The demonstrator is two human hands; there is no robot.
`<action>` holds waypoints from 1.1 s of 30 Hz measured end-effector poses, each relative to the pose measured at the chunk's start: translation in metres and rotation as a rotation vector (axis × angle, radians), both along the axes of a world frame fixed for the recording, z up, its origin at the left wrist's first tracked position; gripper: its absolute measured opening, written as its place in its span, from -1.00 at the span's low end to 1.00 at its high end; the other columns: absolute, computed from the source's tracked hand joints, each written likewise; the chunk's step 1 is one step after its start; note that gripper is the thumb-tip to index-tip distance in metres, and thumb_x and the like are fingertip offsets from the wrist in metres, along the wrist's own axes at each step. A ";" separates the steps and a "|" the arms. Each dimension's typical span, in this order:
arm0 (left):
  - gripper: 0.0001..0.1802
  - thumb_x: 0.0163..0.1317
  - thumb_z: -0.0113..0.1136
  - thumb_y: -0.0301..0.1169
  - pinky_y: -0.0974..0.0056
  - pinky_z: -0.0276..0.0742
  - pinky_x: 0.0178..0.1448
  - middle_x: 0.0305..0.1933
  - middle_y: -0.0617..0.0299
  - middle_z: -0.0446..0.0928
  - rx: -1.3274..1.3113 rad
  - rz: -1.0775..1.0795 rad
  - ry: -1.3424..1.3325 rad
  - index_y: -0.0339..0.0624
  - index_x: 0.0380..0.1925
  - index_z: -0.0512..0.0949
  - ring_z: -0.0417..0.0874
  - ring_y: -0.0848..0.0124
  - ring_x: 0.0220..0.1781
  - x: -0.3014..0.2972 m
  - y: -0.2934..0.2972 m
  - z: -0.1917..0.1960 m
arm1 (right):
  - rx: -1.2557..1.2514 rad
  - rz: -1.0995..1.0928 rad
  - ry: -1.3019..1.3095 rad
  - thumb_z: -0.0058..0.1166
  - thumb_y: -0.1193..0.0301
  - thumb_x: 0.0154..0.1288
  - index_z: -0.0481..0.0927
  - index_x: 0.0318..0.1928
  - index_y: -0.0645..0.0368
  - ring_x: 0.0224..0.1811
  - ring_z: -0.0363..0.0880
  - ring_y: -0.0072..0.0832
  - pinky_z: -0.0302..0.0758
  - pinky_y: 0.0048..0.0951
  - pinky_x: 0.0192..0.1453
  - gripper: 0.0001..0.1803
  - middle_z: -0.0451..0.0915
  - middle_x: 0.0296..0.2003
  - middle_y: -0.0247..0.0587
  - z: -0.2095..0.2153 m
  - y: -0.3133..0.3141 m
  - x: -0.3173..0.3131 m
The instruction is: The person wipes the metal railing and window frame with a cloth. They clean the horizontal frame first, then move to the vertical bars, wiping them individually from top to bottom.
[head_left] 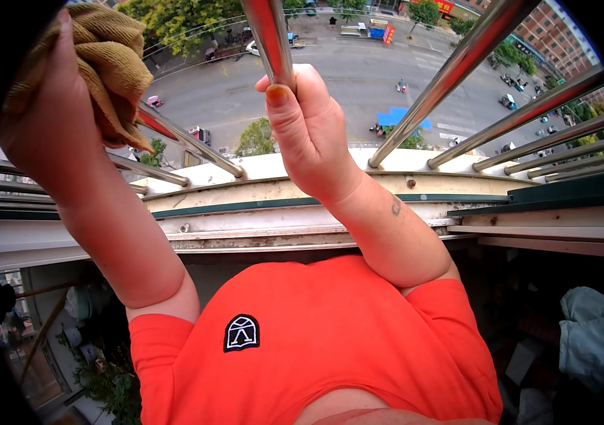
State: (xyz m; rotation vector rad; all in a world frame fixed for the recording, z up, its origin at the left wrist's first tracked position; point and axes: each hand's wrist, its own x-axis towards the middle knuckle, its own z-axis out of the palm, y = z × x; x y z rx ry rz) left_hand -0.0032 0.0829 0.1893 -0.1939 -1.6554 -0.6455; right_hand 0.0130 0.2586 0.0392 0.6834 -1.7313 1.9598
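At the upper left, my left hand (54,134) is raised and closed around a bunched brown cloth (108,60), whose folds hang past the fingers on the right. Most of those fingers are hidden behind the hand and the cloth. My right hand (312,138), in the upper middle, is wrapped around an upright shiny metal bar (270,39), with its thumb across the near side. Below the fist, the bar's lower part is out of sight behind my hand and wrist.
More metal bars (443,78) fan out on both sides, rising from a pale ledge (266,173). A stained white window track (259,230) runs in front of my chest. Far below lies a street (217,88) with vehicles and trees. Pale blue fabric (592,336) sits at the lower right.
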 end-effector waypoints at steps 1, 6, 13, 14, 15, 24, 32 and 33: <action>-0.68 0.30 0.38 -0.43 0.35 0.68 0.14 0.02 0.14 0.69 0.054 -0.180 0.035 -0.25 0.03 0.64 0.75 0.33 0.01 -0.008 -0.010 -0.016 | -0.002 0.003 0.006 -0.04 0.11 0.60 0.43 -0.09 0.19 -0.50 0.39 -0.48 0.43 -0.42 -0.35 -0.64 0.43 -0.52 -0.27 0.000 -0.001 0.001; -0.53 0.18 0.30 -0.73 0.35 0.58 0.30 0.13 0.23 0.61 -0.199 -0.417 -0.033 -0.14 0.09 0.58 0.63 0.40 0.16 -0.008 -0.016 -0.078 | 0.018 -0.003 -0.016 -0.03 0.13 0.60 0.42 -0.09 0.20 -0.49 0.40 -0.49 0.43 -0.42 -0.35 -0.66 0.43 -0.50 -0.26 0.000 0.003 0.002; -0.54 0.05 0.34 -0.69 0.15 0.53 0.12 -0.04 0.13 0.56 -0.224 -0.424 -0.212 -0.15 0.00 0.60 0.58 0.17 -0.01 0.013 -0.013 -0.156 | -0.009 0.014 -0.017 -0.01 0.16 0.59 0.44 -0.09 0.20 -0.47 0.41 -0.50 0.43 -0.44 -0.34 -0.68 0.42 -0.49 -0.27 -0.001 0.000 0.001; -0.54 0.05 0.35 -0.68 0.15 0.53 0.10 -0.04 0.13 0.56 -0.230 -0.449 -0.259 -0.15 0.00 0.60 0.59 0.17 -0.02 0.016 -0.015 -0.165 | -0.007 0.010 -0.013 -0.01 0.15 0.59 0.44 -0.09 0.20 -0.47 0.41 -0.50 0.44 -0.44 -0.34 -0.67 0.42 -0.48 -0.27 -0.001 0.000 0.001; -0.54 0.05 0.36 -0.67 0.16 0.54 0.09 -0.05 0.12 0.56 -0.236 -0.474 -0.307 -0.15 0.00 0.60 0.59 0.17 -0.03 0.018 -0.017 -0.174 | -0.006 0.007 -0.009 -0.01 0.15 0.59 0.44 -0.09 0.20 -0.47 0.41 -0.50 0.44 -0.45 -0.33 -0.67 0.43 -0.48 -0.27 -0.001 0.001 0.001; -0.53 0.02 0.27 -0.74 0.21 0.53 0.14 -0.06 0.12 0.60 -0.221 -0.545 -0.437 -0.17 -0.02 0.65 0.62 0.23 -0.02 0.029 -0.022 -0.154 | -0.015 0.009 -0.009 -0.01 0.14 0.59 0.44 -0.08 0.21 -0.46 0.42 -0.49 0.45 -0.44 -0.33 -0.66 0.44 -0.46 -0.26 0.000 -0.001 0.000; -0.71 0.22 0.47 -0.42 0.32 0.70 0.12 -0.03 0.24 0.74 0.309 -0.473 -0.051 -0.15 -0.04 0.71 0.77 0.42 -0.06 0.003 -0.005 -0.013 | 0.009 0.013 -0.030 -0.02 0.13 0.59 0.43 -0.08 0.20 -0.46 0.41 -0.51 0.44 -0.44 -0.33 -0.66 0.44 -0.48 -0.28 0.000 0.003 0.001; -0.61 0.25 0.44 -0.39 0.28 0.75 0.10 0.08 0.11 0.67 0.238 -0.384 -0.046 -0.29 0.04 0.64 0.76 0.26 0.01 0.002 -0.009 0.001 | 0.023 0.015 -0.030 -0.02 0.13 0.60 0.43 -0.09 0.20 -0.46 0.40 -0.52 0.44 -0.44 -0.33 -0.66 0.43 -0.49 -0.28 0.002 0.001 0.002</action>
